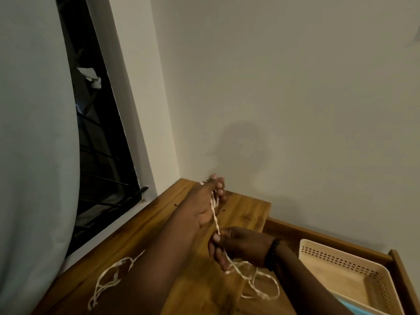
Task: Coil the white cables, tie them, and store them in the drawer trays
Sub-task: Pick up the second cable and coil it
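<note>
Head view — left hand [210,201] and right hand [241,248] both grip white cable [215,220]; cream tray [341,273] in drawer [318,235].

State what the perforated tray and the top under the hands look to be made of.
Tray: likely plastic, cream, matte, with moulded rows of small holes along its walls. Top: looks like wood, warm brown with visible grain and a slight sheen; solid wood or veneer cannot be told.

You've got a pale curtain [34,133] hanging far left, dark barred window [100,142] beside it, plain wall [295,98] behind. Wooden top [245,212] sits in the corner. Black bead bracelet [271,253] on a wrist.
</note>
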